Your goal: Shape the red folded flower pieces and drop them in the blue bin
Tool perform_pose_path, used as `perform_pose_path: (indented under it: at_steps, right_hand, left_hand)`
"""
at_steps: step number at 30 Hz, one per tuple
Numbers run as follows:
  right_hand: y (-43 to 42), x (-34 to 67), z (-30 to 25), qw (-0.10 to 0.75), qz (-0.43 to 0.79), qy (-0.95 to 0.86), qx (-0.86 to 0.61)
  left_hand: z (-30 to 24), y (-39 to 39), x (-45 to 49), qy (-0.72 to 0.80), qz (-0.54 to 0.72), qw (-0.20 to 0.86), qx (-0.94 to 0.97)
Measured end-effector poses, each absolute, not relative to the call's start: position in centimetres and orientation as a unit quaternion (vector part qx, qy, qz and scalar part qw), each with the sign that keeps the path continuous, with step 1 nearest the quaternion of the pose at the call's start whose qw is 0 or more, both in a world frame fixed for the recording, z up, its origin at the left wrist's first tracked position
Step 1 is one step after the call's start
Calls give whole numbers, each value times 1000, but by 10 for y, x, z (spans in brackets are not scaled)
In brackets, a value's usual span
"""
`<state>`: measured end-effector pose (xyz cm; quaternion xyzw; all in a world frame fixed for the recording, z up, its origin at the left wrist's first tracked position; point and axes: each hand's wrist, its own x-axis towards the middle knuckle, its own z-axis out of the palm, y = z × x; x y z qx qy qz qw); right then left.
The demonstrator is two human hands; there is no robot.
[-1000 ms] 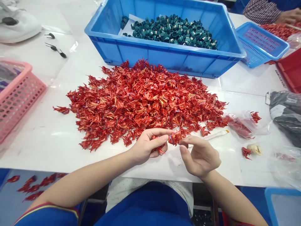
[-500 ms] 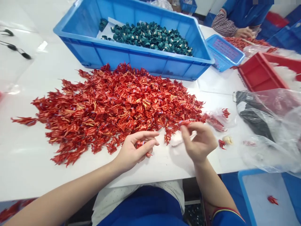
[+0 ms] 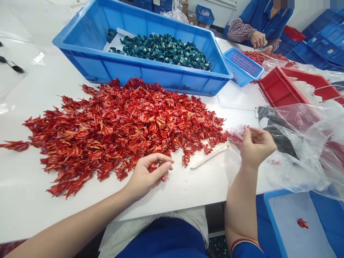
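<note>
My left hand (image 3: 150,173) is curled around a small red leaf-like piece (image 3: 155,167), just off the front edge of a big heap of the same red pieces (image 3: 134,125). Farther right, my right hand (image 3: 257,145) has thumb and forefinger pinched together at a clear plastic bag (image 3: 235,134) with red pieces inside. A bit of red shows by its fingertips, but I cannot make out whether it is gripped. A white pencil-like stick (image 3: 211,156) lies on the table between the hands.
Behind the heap stands a blue crate (image 3: 145,66) with dark green curled pieces. To the right are a blue basket (image 3: 243,66), a red crate (image 3: 282,86) and plastic bags (image 3: 303,143). A blue bin (image 3: 292,208) sits below the edge. A co-worker (image 3: 258,28) works at far right.
My right hand has moved right, from beside the heap to the clear bag, uncovering the white stick. My left hand keeps its curl around the red piece. The whole view has shifted slightly.
</note>
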<state>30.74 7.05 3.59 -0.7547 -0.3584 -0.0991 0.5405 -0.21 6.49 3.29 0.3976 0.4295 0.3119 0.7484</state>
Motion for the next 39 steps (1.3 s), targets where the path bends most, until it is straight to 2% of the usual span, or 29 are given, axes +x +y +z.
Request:
perform_pose_path:
  at_steps: [2, 8, 11, 19, 23, 25, 27, 30, 33, 39]
  right_hand:
    - [72, 295, 34, 492, -36, -435, -754]
    - [68, 284, 32, 191, 100, -589, -779]
    - [67, 283, 31, 154, 109, -606, -773]
    - [66, 280, 28, 217, 150, -607, -750]
    - [66, 272, 32, 362, 161, -569, -721]
    - [64, 264, 36, 446, 238, -542, -671]
    - [62, 253, 41, 496, 350, -523, -598]
    - [59, 234, 48, 502, 510, -515, -473]
    - [58, 214, 49, 479, 615, -500, -377]
    - [54, 179, 40, 506, 643, -457, -349]
  left_hand:
    - [31, 65, -3, 430, 306, 744, 410]
    - [29, 64, -4, 429, 302, 738, 425]
    - [30, 64, -4, 429, 301, 738, 425]
    - [32, 64, -4, 426, 313, 732, 431]
    - [33, 65, -4, 424, 311, 732, 433]
    - [33, 65, -4, 421, 312, 733, 434]
    - [34, 66, -4, 419, 316, 732, 435]
    - [38, 67, -2, 419, 321, 730, 434]
    - [42, 68, 0, 417, 328, 732, 427]
    - [41, 67, 0, 395, 322, 757, 409]
